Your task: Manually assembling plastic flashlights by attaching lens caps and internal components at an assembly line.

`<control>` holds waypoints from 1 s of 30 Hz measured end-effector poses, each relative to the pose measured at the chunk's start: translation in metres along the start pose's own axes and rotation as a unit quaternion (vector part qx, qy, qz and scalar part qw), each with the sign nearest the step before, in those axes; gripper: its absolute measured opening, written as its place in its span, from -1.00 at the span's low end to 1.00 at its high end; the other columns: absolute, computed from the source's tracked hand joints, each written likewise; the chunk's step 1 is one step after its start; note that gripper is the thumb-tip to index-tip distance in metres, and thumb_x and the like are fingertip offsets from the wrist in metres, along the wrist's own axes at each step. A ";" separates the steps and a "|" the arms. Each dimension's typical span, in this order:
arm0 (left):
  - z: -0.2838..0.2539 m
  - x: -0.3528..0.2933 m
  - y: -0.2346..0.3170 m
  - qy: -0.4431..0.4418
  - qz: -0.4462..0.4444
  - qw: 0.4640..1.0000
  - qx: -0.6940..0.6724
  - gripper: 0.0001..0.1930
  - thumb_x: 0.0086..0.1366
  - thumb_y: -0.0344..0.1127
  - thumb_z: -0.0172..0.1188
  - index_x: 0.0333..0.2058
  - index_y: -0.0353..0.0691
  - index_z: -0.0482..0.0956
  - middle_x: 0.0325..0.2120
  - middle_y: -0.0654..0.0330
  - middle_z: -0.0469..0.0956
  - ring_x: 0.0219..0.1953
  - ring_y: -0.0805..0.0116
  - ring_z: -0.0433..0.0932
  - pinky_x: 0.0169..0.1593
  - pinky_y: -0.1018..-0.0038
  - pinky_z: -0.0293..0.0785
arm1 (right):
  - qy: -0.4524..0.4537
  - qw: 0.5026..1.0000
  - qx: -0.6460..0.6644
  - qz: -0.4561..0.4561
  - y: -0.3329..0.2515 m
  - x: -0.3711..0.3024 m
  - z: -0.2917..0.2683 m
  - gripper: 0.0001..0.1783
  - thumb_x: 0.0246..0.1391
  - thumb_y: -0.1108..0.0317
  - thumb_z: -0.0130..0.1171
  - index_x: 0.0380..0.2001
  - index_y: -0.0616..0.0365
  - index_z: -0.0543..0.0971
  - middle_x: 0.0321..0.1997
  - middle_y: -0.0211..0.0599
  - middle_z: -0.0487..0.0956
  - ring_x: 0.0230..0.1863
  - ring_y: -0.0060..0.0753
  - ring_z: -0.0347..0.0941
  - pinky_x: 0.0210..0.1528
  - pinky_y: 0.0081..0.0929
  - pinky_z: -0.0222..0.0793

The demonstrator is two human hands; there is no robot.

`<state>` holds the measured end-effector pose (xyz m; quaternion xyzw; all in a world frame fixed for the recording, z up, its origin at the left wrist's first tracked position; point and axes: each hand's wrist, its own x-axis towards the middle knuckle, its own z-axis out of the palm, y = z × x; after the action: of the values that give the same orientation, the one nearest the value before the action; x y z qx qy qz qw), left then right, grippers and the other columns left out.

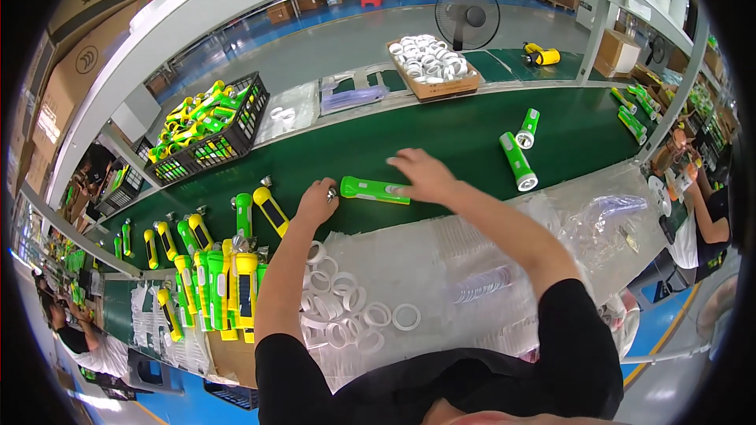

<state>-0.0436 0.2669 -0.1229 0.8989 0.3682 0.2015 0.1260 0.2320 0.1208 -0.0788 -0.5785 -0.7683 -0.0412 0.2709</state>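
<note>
My left hand (316, 200) is closed around a small silver reflector cup (332, 194), right beside the left end of a green flashlight body (368, 190). That body lies sideways on the dark green belt, with a pale switch strip on its side. Over its right end reaches my right hand (425, 176), fingers spread; its thumb is close to the body, and whether they touch I cannot tell. Further right on the belt, two green flashlights (516, 160) with reflectors in their heads lie close together. White plastic rings (354, 299) are scattered nearer me.
Yellow and green flashlights (216, 279) crowd the left side, some with loose reflectors. A black crate (253, 110) of flashlight parts and a cardboard box (441, 90) of white rings stand beyond the belt. Clear lenses (482, 283) lie on the plastic-covered table. Other people work at both sides.
</note>
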 end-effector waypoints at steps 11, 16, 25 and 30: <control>-0.060 -0.058 0.098 0.194 0.087 0.963 -0.165 -0.82 0.33 -0.37 0.05 -0.13 -0.26 0.49 -0.31 0.01 0.55 -0.31 0.06 0.56 -0.22 0.31 0.50 | -0.092 0.987 0.110 0.077 -0.082 -0.001 0.010 -0.34 -0.14 0.20 0.25 0.07 0.14 0.33 -0.11 0.06 0.53 -0.13 0.11 0.51 -0.10 -0.13 0.44; -0.088 -0.117 0.187 0.190 0.154 0.945 -0.217 -0.80 0.31 -0.39 0.07 -0.13 -0.27 0.53 -0.30 0.04 0.56 -0.29 0.06 0.54 -0.21 0.29 0.47 | -0.124 0.847 0.488 0.173 -0.145 -0.082 -0.063 -0.22 0.10 -0.01 0.28 0.25 0.10 0.20 -0.19 -0.28 0.52 -0.35 -0.49 0.51 -0.42 -0.50 0.45; -0.049 -0.215 0.243 0.047 0.280 0.935 -0.212 -0.62 0.08 -0.26 0.19 -0.09 -0.16 0.56 -0.12 0.21 0.58 -0.02 0.10 0.47 0.06 0.23 0.25 | -0.124 0.679 0.680 0.249 -0.223 -0.210 -0.074 -0.49 0.28 0.22 0.03 0.17 0.20 0.18 -0.17 -0.22 0.45 -0.23 -0.45 0.45 -0.18 -0.44 0.40; -0.023 -0.234 0.255 0.034 0.294 0.913 -0.279 -0.59 0.17 -0.23 0.07 -0.02 -0.22 0.53 -0.03 0.15 0.56 0.11 0.06 0.44 0.11 0.19 0.19 | -0.084 0.692 0.672 0.250 -0.230 -0.242 -0.059 -0.47 0.33 0.11 -0.03 0.20 0.21 0.20 -0.02 -0.21 0.43 -0.14 -0.41 0.46 -0.12 -0.44 0.41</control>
<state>-0.0499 -0.0765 -0.0699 0.8872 0.0201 0.3545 0.2946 0.0885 -0.1860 -0.0835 -0.4140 -0.4370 0.6041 0.5222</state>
